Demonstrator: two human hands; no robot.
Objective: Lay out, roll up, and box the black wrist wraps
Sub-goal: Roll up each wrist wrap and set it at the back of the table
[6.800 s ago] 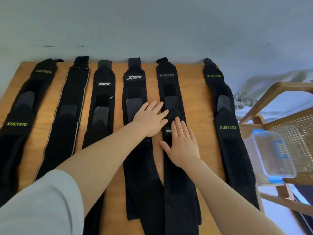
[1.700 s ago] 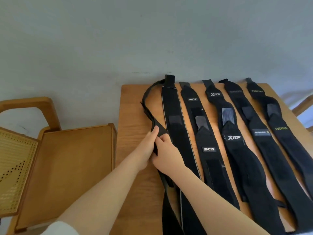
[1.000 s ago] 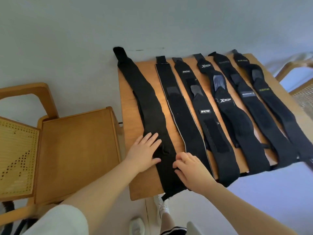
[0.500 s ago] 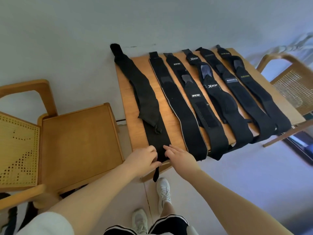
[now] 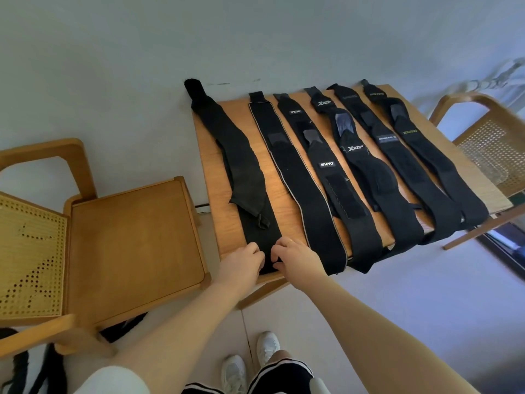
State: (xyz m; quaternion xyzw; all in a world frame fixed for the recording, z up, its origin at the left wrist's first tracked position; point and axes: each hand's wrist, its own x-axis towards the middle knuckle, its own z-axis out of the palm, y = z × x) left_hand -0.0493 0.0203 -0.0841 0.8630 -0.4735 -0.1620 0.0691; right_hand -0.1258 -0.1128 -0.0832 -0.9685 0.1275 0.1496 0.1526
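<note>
Wrist wraps (image 5: 298,177) lie in a row of six on the table (image 5: 216,194) — since half a second ago both hands, left (image 5: 241,265) and right (image 5: 295,258), have clamped their grip on the leftmost wrap's (image 5: 244,177) near end, so rolling likely begins.

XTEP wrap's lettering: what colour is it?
White, on the black XTEP wrap; clearest in the head view.

Six wrist wraps in a row on the bench (image 5: 216,177)

The leftmost wrap (image 5: 244,172) runs from 11 o'clock toward 6, its near end between the left hand (image 5: 241,264) and right hand (image 5: 298,258); a chair (image 5: 127,237) stands at 9 o'clock, another chair (image 5: 488,137) at 3.
</note>
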